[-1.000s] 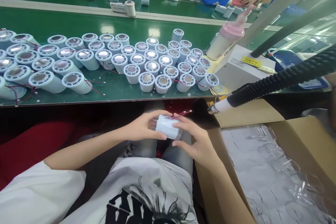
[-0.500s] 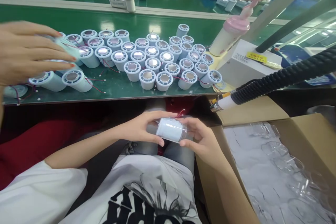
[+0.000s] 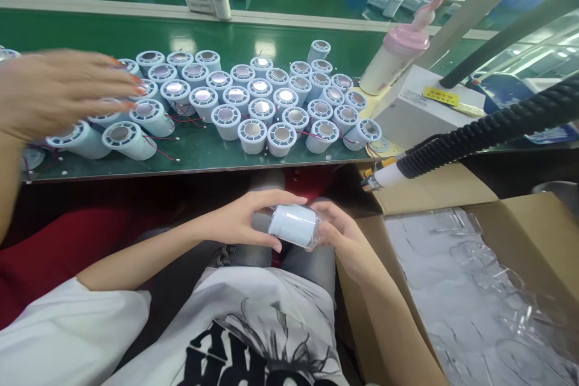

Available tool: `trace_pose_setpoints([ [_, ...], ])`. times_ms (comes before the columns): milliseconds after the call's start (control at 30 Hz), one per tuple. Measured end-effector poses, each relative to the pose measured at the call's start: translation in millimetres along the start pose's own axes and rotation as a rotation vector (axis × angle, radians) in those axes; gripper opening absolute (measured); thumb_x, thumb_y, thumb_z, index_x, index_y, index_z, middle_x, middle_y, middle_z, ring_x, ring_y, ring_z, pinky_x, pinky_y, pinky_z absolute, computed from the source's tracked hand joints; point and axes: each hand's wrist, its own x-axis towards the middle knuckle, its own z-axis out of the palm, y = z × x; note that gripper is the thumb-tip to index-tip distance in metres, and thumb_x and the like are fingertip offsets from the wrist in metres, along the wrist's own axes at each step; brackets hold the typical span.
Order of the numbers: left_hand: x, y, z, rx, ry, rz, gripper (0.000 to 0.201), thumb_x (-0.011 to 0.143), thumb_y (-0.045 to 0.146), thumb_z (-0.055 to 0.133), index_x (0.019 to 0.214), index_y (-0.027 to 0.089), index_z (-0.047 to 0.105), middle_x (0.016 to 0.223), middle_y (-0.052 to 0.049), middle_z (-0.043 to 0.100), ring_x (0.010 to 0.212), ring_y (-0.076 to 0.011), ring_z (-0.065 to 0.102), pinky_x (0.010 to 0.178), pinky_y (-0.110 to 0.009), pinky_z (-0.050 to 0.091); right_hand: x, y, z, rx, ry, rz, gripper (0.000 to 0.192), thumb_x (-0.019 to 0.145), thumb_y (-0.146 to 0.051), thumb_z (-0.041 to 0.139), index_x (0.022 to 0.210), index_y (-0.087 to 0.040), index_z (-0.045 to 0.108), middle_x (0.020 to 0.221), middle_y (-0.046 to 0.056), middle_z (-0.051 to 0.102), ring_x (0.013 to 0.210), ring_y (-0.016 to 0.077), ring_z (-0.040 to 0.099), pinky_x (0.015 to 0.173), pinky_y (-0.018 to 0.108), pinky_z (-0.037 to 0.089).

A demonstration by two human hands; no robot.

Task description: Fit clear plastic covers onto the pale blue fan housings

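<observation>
A light-blue cylinder [image 3: 292, 223] in a clear plastic sleeve lies sideways between my two hands, above my lap. My left hand [image 3: 246, 217] curves around its left end, fingers along the top and thumb below. At the right end, the fingers and thumb of my right hand [image 3: 346, 238] are closed on the clear film. Similar light-blue cylinders [image 3: 261, 110] stand in a group on the green bench [image 3: 199, 148] ahead. They have slotted ring tops with shiny centres, and some trail thin red wires.
Another person's hand [image 3: 58, 93] reaches over the cylinders at left, blurred. To my right is a cardboard box [image 3: 538, 247] with clear plastic pieces. A black corrugated hose [image 3: 488, 123] with a metal tip juts in above it. A pink-lidded bottle [image 3: 393, 57] leans near a white box [image 3: 418, 111].
My right thumb has moved up from the cylinder's lower edge onto its right end. The red wires above the cylinder no longer show. The other person's hand has shifted slightly over the left cylinders.
</observation>
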Motion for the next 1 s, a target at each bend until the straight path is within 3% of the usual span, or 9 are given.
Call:
trace_pose_setpoints([
  [333,1.2,-0.5,0.1,0.006,0.01,0.085,0.075,0.067,0.023,0.079,0.136,0.026,0.049,0.137,-0.013,0.052,0.126,-0.0274,0.049,0.103,-0.039,0.043,6.5,9.1,5.5,0.104,-0.012,0.193,0.055,0.073,-0.069,0.061,0.089,-0.018,0.049,0.055,-0.001,0.064,0.044,0.0136,0.063,0.038,0.015,0.048],
  [533,1.5,-5.0,0.8,-0.021,0.02,0.139,0.073,0.066,0.021,0.08,0.133,0.027,0.052,0.14,-0.013,0.05,0.129,-0.029,0.047,0.106,-0.043,0.04,8.3,4.2,12.4,0.178,-0.065,0.347,0.05,0.091,-0.062,0.036,0.083,-0.016,0.054,0.053,0.004,0.064,0.038,0.0109,0.059,0.032,0.013,0.042],
  [633,-0.2,-5.2,1.5,-0.059,0.021,0.107,0.074,0.065,0.021,0.081,0.134,0.027,0.052,0.141,-0.013,0.048,0.13,-0.0293,0.045,0.106,-0.042,0.04,9.7,3.0,13.6,0.221,-0.082,0.437,0.06,0.097,-0.057,0.022,0.084,-0.013,0.061,0.05,0.005,0.062,0.037,0.0105,0.057,0.031,0.013,0.041],
  [733,5.1,-4.9,1.3,-0.176,-0.003,-0.01,0.078,0.066,0.021,0.08,0.137,0.026,0.047,0.141,-0.014,0.048,0.128,-0.0285,0.048,0.104,-0.041,0.043,12.5,5.4,10.4,0.282,-0.068,0.462,0.064,0.098,-0.054,0.017,0.087,-0.011,0.064,0.053,0.006,0.063,0.037,0.0098,0.056,0.03,0.012,0.039],
  [867,37.8,-17.2,0.6,-0.369,-0.071,-0.111,0.087,0.064,0.017,0.081,0.14,0.025,0.042,0.14,-0.016,0.049,0.125,-0.0276,0.052,0.105,-0.042,0.042,17.5,14.2,-5.1,0.415,0.038,0.384,0.067,0.099,-0.051,0.014,0.081,-0.01,0.064,0.053,0.007,0.062,0.035,0.0072,0.051,0.031,0.01,0.038],
  [1000,97.6,-41.3,6.4,-0.44,-0.172,-0.18,0.096,0.061,0.019,0.083,0.144,0.022,0.035,0.142,-0.019,0.046,0.126,-0.0296,0.051,0.103,-0.045,0.042,23.2,22.3,-33.7,0.539,0.2,0.268,0.061,0.099,-0.049,0.012,0.09,-0.013,0.061,0.053,0.004,0.06,0.032,0.0048,0.041,0.03,0.009,0.035],
])
